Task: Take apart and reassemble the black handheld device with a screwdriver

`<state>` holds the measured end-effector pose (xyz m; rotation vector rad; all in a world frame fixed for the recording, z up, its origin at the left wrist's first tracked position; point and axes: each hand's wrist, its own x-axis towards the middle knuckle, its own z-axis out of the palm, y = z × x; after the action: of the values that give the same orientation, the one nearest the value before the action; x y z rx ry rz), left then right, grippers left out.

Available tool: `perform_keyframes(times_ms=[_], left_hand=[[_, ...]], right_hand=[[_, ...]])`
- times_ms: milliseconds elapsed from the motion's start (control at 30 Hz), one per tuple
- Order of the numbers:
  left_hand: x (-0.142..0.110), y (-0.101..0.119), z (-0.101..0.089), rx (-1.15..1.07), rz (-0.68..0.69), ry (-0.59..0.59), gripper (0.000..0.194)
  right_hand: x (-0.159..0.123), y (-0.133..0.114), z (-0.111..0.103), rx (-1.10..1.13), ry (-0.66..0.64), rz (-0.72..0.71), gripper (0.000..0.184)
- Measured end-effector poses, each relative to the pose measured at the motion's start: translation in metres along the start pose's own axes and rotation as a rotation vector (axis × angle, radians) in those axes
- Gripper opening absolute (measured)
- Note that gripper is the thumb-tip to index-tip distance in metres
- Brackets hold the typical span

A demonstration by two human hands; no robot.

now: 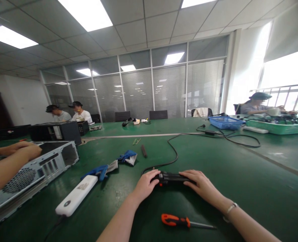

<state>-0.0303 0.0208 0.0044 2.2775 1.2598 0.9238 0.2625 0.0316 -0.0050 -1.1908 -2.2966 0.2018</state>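
Observation:
A long black corded tool with a small red part lies crosswise in front of me. My left hand is closed around its left end, near a black cable. At the other end, the fingers and thumb of my right hand hold the tool; a bracelet circles that wrist. What kind of tool it is, I cannot tell. Nearer to me lies an orange and black screwdriver, its shaft pointing right.
To the left are a white power strip, blue-grey gloves and an open metal computer case with a co-worker's hands over it. A brown bar lies ahead. Blue and green baskets stand far right.

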Motion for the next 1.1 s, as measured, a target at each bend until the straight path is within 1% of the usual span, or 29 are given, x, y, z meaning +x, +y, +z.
perform_keyframes(times_ms=[200,433,567,633,767,833,900,967,1100], left_hand=[[0.004,-0.003,-0.001,0.009,-0.042,-0.017,0.041],[0.010,-0.009,0.002,-0.008,-0.096,-0.029,0.042],[0.009,-0.009,0.003,-0.024,-0.089,-0.035,0.042],[0.007,-0.008,0.003,-0.028,-0.079,-0.030,0.041],[0.004,-0.006,0.003,-0.017,-0.066,-0.008,0.041],[0.004,-0.005,0.003,-0.012,-0.062,-0.005,0.041],[0.004,-0.004,0.003,-0.009,-0.056,-0.006,0.040],[0.004,-0.004,0.002,-0.005,-0.052,-0.009,0.040],[0.005,-0.004,0.003,-0.012,-0.043,-0.008,0.040]], right_hand=[[-0.001,-0.003,0.000,-0.026,0.032,-0.051,0.037],[0.002,-0.001,0.001,-0.077,-0.034,-0.029,0.039],[0.002,-0.004,0.001,-0.088,-0.033,-0.022,0.040],[0.001,-0.008,0.002,-0.122,0.018,-0.030,0.041],[-0.001,-0.022,0.004,-0.202,0.217,-0.104,0.045],[-0.001,-0.032,0.006,-0.208,0.267,-0.155,0.045],[0.000,-0.040,0.010,-0.220,0.250,-0.210,0.045],[0.001,-0.045,0.015,-0.238,0.196,-0.243,0.044],[0.003,-0.045,0.022,-0.217,0.120,-0.204,0.044]])
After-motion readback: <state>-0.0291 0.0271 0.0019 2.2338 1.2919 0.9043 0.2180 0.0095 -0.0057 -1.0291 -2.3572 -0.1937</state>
